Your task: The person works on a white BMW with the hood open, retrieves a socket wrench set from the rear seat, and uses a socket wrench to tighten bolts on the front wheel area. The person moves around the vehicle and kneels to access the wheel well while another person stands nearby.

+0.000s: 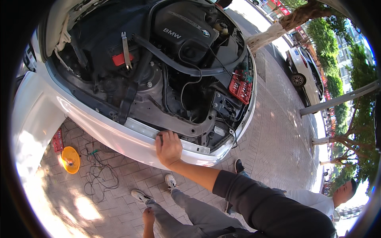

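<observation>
Below me is the open engine bay of a white BMW car, with its black plastic engine cover [181, 29]. My right hand [170, 148] rests on the edge of the car's white fender [137, 148], its fingers curled over the inner lip. Low in the view, my left hand [148, 216] hangs beside my leg, its fingers curled; whether it holds anything I cannot tell. A metal pry tool [126, 50] lies across a red part [120, 59] in the bay. A red socket set tray [241, 87] sits at the bay's front edge.
On the brick paving are a yellow bowl [70, 159], a red tool case [58, 140] and a tangled black cable [101, 175]. A person in a white top [312, 200] stands at the right. A tree trunk [268, 35] and a parked white car [306, 71] are beyond.
</observation>
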A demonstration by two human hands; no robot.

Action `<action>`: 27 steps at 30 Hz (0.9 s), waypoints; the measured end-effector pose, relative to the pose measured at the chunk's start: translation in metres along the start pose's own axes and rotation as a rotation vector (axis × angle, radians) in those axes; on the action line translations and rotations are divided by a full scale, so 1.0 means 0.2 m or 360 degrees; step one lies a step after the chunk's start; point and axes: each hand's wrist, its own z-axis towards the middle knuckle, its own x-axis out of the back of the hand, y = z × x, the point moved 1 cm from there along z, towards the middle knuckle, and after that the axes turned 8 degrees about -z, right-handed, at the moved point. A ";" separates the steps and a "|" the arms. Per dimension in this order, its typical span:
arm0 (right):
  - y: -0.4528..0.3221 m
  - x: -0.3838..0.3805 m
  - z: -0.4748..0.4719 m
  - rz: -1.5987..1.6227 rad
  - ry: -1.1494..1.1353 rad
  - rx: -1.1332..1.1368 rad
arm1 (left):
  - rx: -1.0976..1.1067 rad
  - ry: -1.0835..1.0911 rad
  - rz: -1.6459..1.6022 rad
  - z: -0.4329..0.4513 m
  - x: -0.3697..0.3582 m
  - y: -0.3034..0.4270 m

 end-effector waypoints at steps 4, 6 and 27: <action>-0.01 -0.04 -0.02 -0.0049 0.0090 0.0074 | -0.0198 -0.0088 0.0092 -0.01 0.03 0.06; -0.02 -0.05 -0.03 -0.0054 0.0057 0.0116 | -0.0043 -0.0100 0.0072 -0.02 0.10 0.09; -0.23 0.10 -0.36 -0.0842 -0.0821 -0.0019 | 0.0811 0.0874 -0.1273 -1.37 1.89 -0.85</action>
